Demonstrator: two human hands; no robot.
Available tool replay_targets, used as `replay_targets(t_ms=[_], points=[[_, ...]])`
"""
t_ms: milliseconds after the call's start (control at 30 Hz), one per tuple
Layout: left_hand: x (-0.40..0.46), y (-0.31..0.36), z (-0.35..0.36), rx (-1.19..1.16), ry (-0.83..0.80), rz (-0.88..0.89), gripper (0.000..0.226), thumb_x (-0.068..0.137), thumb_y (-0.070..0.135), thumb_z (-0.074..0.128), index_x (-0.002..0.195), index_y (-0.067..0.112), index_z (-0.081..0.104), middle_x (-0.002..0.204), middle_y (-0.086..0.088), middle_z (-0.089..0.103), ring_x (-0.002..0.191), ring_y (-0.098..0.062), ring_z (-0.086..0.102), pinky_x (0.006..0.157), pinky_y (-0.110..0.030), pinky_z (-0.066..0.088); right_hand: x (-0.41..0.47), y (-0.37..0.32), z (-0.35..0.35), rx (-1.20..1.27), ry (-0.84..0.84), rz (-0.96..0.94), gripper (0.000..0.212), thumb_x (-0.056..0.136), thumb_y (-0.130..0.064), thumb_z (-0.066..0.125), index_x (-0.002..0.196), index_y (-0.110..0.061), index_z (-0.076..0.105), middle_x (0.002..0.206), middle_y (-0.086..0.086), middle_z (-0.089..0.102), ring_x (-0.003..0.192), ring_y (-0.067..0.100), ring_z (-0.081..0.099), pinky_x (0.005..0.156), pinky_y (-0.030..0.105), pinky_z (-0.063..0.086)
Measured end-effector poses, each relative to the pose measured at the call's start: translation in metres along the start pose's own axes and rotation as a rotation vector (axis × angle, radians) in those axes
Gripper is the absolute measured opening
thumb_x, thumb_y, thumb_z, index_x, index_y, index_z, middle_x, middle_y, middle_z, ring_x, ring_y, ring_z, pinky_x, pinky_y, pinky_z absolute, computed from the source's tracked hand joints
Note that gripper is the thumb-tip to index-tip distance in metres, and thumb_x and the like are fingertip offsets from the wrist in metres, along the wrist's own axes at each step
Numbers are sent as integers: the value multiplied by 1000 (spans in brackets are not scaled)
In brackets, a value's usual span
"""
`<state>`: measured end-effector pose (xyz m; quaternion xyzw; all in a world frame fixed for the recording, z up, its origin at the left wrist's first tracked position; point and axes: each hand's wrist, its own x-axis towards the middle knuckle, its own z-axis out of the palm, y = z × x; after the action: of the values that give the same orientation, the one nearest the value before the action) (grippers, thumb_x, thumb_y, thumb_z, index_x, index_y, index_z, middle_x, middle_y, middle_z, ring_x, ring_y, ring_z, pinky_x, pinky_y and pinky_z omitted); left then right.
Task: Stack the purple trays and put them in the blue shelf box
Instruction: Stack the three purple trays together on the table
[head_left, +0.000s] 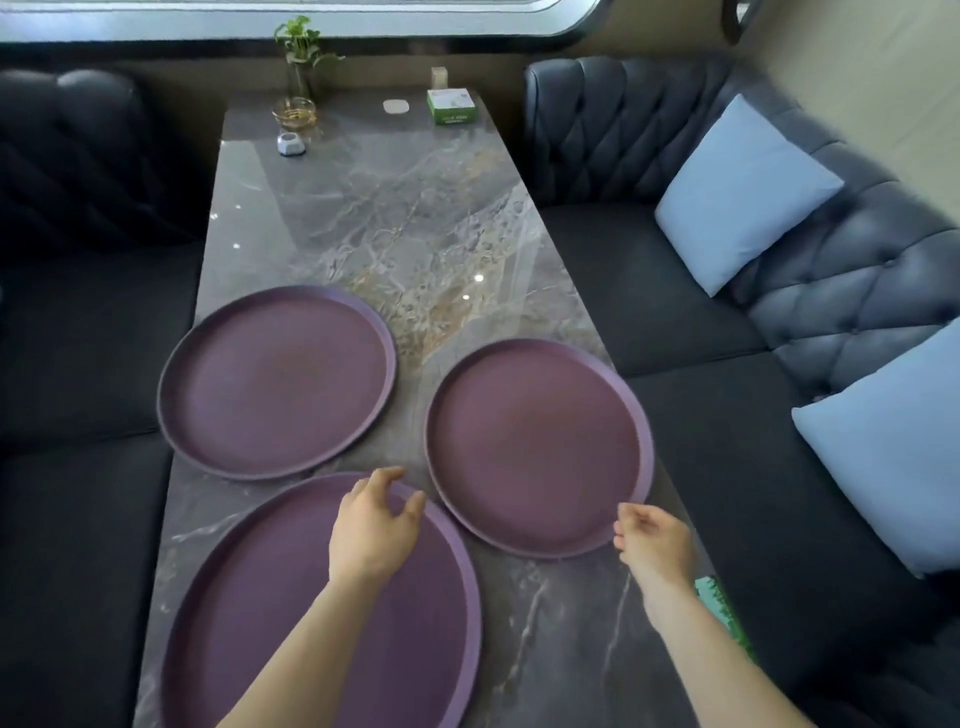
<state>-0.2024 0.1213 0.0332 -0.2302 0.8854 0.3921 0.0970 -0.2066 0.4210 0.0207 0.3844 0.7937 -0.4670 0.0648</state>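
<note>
Three round purple trays lie flat on the marble table (405, 218). The far left tray (275, 382) overhangs the table's left edge. At the right edge lies the right tray (537, 447), and the near tray (291, 623) is closest to me. My left hand (376, 525) hovers over the near tray's far rim, fingers apart, holding nothing. My right hand (652, 540) is at the near rim of the right tray with its fingers curled; it grips nothing that I can see. No blue shelf box is in view.
Dark sofas flank the table on both sides, with two light blue cushions (743, 192) on the right one. At the far end stand a plant in a glass vase (301, 67), a glass ashtray (294, 113), a green box (451, 105) and small items. A green object (719, 605) sits by my right wrist.
</note>
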Motion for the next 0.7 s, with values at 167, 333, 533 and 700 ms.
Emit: replay_targets(t_ms=[167, 333, 533, 700], points=[[51, 39, 26, -100, -37, -149, 62, 88, 44, 63, 145, 26, 45, 145, -4, 51, 130, -26, 53, 94, -37, 41, 68, -22, -25, -40, 88, 66, 22, 91, -30, 61, 112, -28, 70, 107, -5, 72, 105, 27, 65, 93, 49, 54], [78, 60, 47, -140, -51, -223, 79, 87, 45, 67, 155, 28, 30, 156, -6, 38, 141, -28, 43, 110, -42, 37, 106, -32, -22, -42, 49, 79, 37, 91, -30, 63, 127, -27, 63, 125, 0, 68, 112, 26, 61, 95, 41, 48], [89, 64, 63, -311, -39, -314, 89, 81, 45, 73, 156, 33, 27, 158, -2, 40, 143, -22, 42, 114, -42, 37, 121, -48, -7, -20, -8, 30, 48, 90, -25, 67, 137, -23, 56, 129, 3, 65, 111, 24, 64, 101, 44, 48], [89, 61, 58, -406, -10, -368, 87, 78, 31, 79, 153, 27, 35, 151, -2, 50, 135, -21, 51, 110, -41, 43, 123, -47, -4, -74, 34, 71, 56, 91, -30, 67, 142, -16, 49, 134, 6, 63, 121, 31, 60, 103, 47, 45]])
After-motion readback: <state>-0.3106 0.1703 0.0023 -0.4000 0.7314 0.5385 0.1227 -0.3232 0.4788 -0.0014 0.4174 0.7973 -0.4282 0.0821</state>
